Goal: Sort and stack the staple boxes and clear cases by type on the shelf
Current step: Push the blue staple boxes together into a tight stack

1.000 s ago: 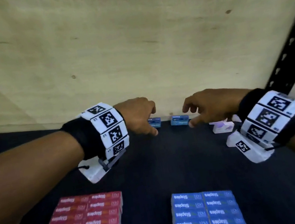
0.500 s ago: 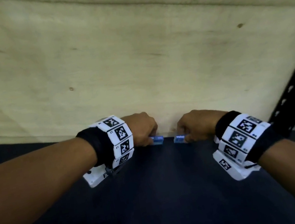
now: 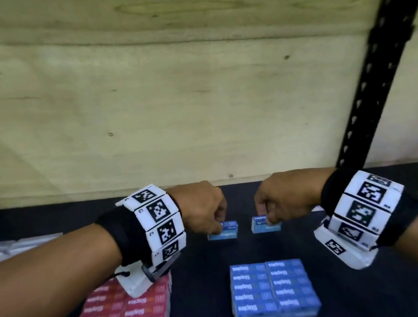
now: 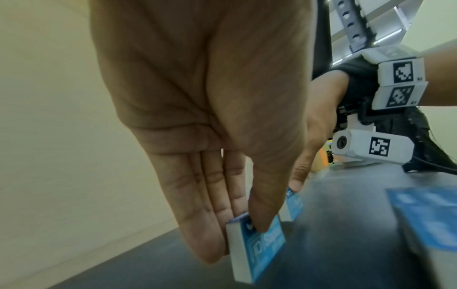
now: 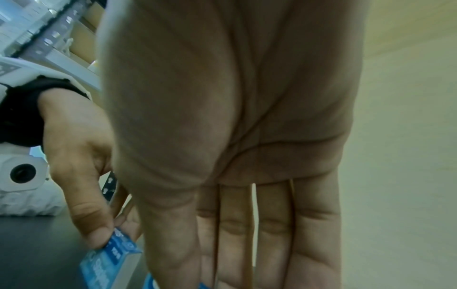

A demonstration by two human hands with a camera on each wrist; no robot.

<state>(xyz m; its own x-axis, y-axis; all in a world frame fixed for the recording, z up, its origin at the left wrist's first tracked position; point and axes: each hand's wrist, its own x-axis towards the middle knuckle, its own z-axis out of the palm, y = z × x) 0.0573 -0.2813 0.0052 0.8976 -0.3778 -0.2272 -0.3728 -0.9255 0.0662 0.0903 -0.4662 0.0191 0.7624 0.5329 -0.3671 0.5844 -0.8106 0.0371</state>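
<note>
My left hand (image 3: 218, 228) pinches a small blue staple box (image 3: 225, 231) between thumb and fingers. My right hand (image 3: 267, 222) pinches a second blue staple box (image 3: 266, 227) beside it. Both boxes are low over the dark shelf (image 3: 204, 283), a little in front of the wooden back wall; whether they touch it I cannot tell. In the left wrist view the thumb lies on the printed face of the left box (image 4: 262, 248), with the fingers behind. The right wrist view hides the right box behind my palm. Nearer me stand a blue box stack (image 3: 272, 290) and a red box stack (image 3: 123, 315).
Pale clear cases (image 3: 4, 249) lie in a blurred group at the far left of the shelf. A black perforated upright (image 3: 372, 81) rises at the right. The wooden back wall (image 3: 164, 96) closes the shelf behind the hands.
Both hands reached to the back wall, closed on one blue box each, and have drawn the boxes forward, away from the wall and toward the stacks.
</note>
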